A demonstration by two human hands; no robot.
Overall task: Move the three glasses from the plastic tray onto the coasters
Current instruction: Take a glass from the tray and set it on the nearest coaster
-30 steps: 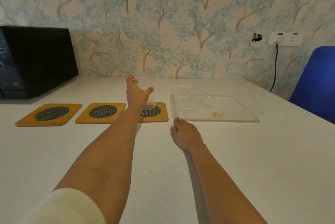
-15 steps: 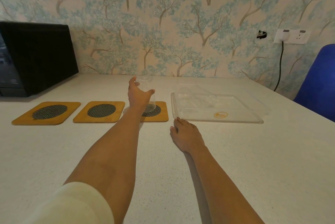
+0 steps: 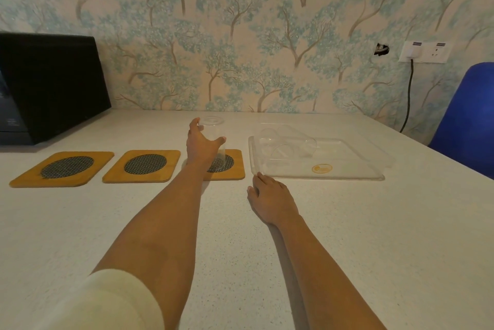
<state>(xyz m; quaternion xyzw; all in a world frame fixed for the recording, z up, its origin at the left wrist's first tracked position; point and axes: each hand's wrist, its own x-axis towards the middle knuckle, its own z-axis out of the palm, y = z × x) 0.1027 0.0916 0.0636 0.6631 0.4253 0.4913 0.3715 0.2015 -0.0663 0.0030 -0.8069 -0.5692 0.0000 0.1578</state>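
Observation:
Three wooden coasters with dark mesh centres lie in a row: left coaster (image 3: 62,168), middle coaster (image 3: 143,165), right coaster (image 3: 235,165). My left hand (image 3: 202,143) grips a clear glass (image 3: 216,131) that stands upright on the right coaster. To the right lies a clear plastic tray (image 3: 347,169) with an orange sticker. Two clear glasses (image 3: 288,142) lie on their sides in the tray's far left part. My right hand (image 3: 270,200) rests flat on the table, its fingertips at the tray's near left corner.
A black appliance (image 3: 50,83) stands at the back left against the wallpapered wall. A blue chair (image 3: 467,115) is at the right edge. A wall socket (image 3: 423,51) with a black cable hangs behind the table's right end.
The glass in my left hand has come down from a tilt above the right coaster to standing on it. My right hand has stayed in place.

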